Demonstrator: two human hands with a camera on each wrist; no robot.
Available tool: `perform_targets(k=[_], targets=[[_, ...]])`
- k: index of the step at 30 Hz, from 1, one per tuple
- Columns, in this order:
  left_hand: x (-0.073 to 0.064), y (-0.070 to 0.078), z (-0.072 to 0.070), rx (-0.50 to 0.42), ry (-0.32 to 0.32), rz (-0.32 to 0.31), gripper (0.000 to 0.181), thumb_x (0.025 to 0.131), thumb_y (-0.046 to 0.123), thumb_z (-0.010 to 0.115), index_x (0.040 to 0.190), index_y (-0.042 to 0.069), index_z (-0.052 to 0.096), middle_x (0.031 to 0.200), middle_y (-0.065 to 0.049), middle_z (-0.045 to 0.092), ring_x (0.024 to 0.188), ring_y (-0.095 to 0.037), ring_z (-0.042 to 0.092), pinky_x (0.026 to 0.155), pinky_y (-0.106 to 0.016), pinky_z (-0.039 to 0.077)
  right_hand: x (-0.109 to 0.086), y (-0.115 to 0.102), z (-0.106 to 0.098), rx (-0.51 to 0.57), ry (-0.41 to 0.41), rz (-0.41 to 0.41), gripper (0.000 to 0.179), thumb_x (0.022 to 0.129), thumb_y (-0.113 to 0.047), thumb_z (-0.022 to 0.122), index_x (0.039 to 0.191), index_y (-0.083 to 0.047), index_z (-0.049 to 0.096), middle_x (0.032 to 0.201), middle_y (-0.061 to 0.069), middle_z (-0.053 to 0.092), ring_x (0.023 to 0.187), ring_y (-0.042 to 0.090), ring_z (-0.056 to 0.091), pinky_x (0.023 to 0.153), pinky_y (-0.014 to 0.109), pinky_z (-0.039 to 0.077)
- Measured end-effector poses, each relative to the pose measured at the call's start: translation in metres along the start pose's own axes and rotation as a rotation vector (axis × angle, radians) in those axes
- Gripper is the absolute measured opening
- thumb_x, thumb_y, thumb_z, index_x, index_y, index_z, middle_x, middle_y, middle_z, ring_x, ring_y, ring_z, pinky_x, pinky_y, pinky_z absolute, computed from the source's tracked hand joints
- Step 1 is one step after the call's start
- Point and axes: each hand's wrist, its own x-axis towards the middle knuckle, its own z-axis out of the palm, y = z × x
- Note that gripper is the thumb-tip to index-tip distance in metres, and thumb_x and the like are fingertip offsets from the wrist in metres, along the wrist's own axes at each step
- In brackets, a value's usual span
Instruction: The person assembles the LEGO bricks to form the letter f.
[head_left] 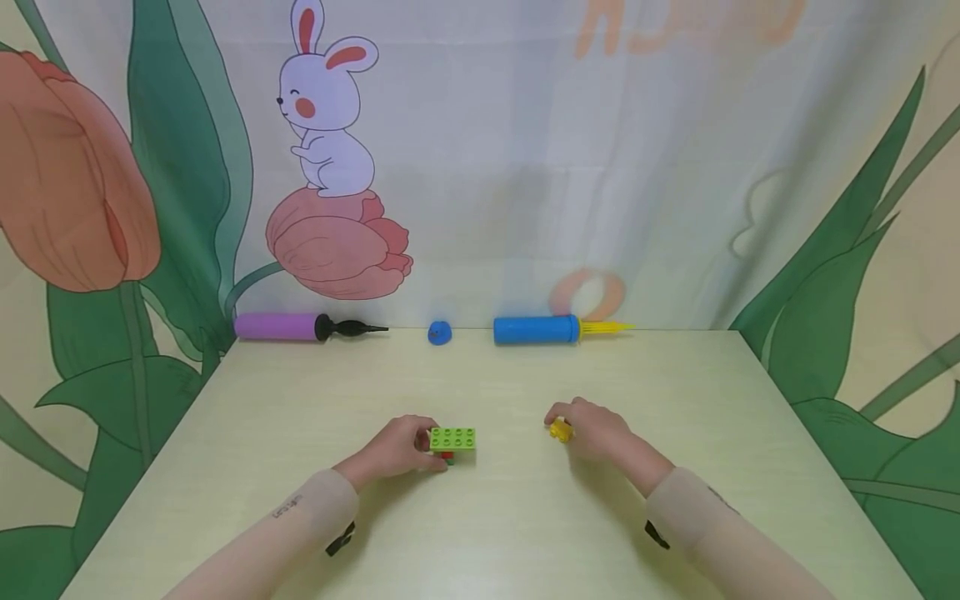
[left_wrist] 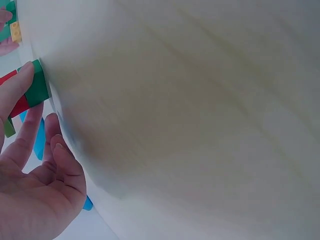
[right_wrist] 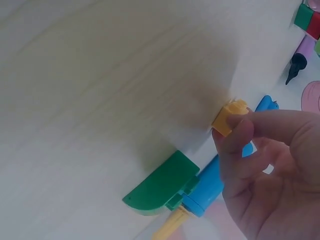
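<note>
A stack of toy building bricks, with a lime-green brick (head_left: 452,439) on top and red (left_wrist: 20,107) and dark green bricks (left_wrist: 36,86) below it, is held by my left hand (head_left: 397,447). The thumb and a finger pinch its lower part. To the right, my right hand (head_left: 597,431) pinches a small yellow brick (head_left: 560,430) between thumb and fingers. In the right wrist view that yellow brick (right_wrist: 230,116) shows its studs. Close to my right hand (right_wrist: 272,165) lies a green rounded brick (right_wrist: 165,181), which the head view hides behind the hand.
Along the table's back edge lie a purple hand pump (head_left: 277,327) with a black nozzle, a small blue rounded piece (head_left: 439,332) and a blue hand pump (head_left: 536,330) with a yellow nozzle. A printed curtain (head_left: 480,167) hangs right behind the table (head_left: 495,533).
</note>
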Motion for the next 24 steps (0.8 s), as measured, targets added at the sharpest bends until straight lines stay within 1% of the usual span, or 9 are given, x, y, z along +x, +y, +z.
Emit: perform_targets(k=[3, 6, 14, 17, 20, 24], targets=[[-0.0003, 0.0006, 0.0001, 0.004, 0.004, -0.006, 0.040, 0.075, 0.018, 0.084, 0.109, 0.006, 0.065, 0.080, -0.003, 0.056, 0.074, -0.017, 0.049, 0.065, -0.032, 0.039, 0.0005, -0.0020, 0.0002, -0.009, -0.004, 0.012, 0.040, 0.083, 0.002, 0.071, 0.113, -0.023, 0.065, 0.099, 0.004, 0.056, 0.082, 0.020, 0.054, 0.069, 0.036, 0.048], [-0.0006, 0.0012, -0.0002, 0.007, 0.005, -0.009, 0.042, 0.076, 0.018, 0.084, 0.110, 0.005, 0.065, 0.079, -0.004, 0.056, 0.075, -0.017, 0.049, 0.065, -0.033, 0.040, 0.0013, -0.0039, 0.0008, -0.029, -0.004, 0.021, 0.040, 0.083, 0.002, 0.072, 0.112, -0.024, 0.066, 0.099, 0.003, 0.056, 0.082, 0.020, 0.053, 0.071, 0.036, 0.048], [-0.0008, 0.0008, -0.0003, 0.004, 0.000, -0.019, 0.042, 0.076, 0.019, 0.084, 0.111, 0.005, 0.064, 0.080, -0.004, 0.056, 0.075, -0.017, 0.049, 0.065, -0.032, 0.040, 0.0024, -0.0054, 0.0020, -0.073, 0.031, 0.008, 0.034, 0.082, -0.001, 0.074, 0.111, -0.018, 0.068, 0.103, 0.003, 0.057, 0.083, 0.020, 0.053, 0.074, 0.037, 0.050], [-0.0007, 0.0007, -0.0004, 0.006, -0.001, -0.017, 0.042, 0.076, 0.019, 0.083, 0.111, 0.005, 0.064, 0.080, -0.004, 0.056, 0.075, -0.017, 0.049, 0.065, -0.032, 0.039, 0.0041, -0.0052, 0.0024, -0.079, 0.050, 0.009, 0.032, 0.081, -0.006, 0.076, 0.111, -0.017, 0.069, 0.103, 0.003, 0.059, 0.085, 0.020, 0.055, 0.077, 0.037, 0.050], [-0.0008, 0.0010, -0.0008, 0.001, -0.002, -0.019, 0.042, 0.076, 0.018, 0.083, 0.111, 0.005, 0.064, 0.080, -0.004, 0.056, 0.075, -0.017, 0.049, 0.065, -0.033, 0.039, 0.0053, -0.0061, 0.0006, -0.059, 0.067, 0.016, 0.033, 0.078, -0.015, 0.081, 0.109, -0.016, 0.071, 0.101, 0.000, 0.061, 0.086, 0.018, 0.056, 0.078, 0.037, 0.050], [-0.0006, 0.0010, -0.0010, -0.004, -0.003, -0.016, 0.042, 0.075, 0.018, 0.084, 0.111, 0.005, 0.065, 0.079, -0.002, 0.055, 0.075, -0.017, 0.049, 0.065, -0.032, 0.040, 0.0053, -0.0082, -0.0028, 0.017, 0.089, 0.019, 0.034, 0.075, -0.023, 0.084, 0.106, -0.018, 0.071, 0.098, -0.004, 0.064, 0.085, 0.017, 0.056, 0.077, 0.036, 0.048]])
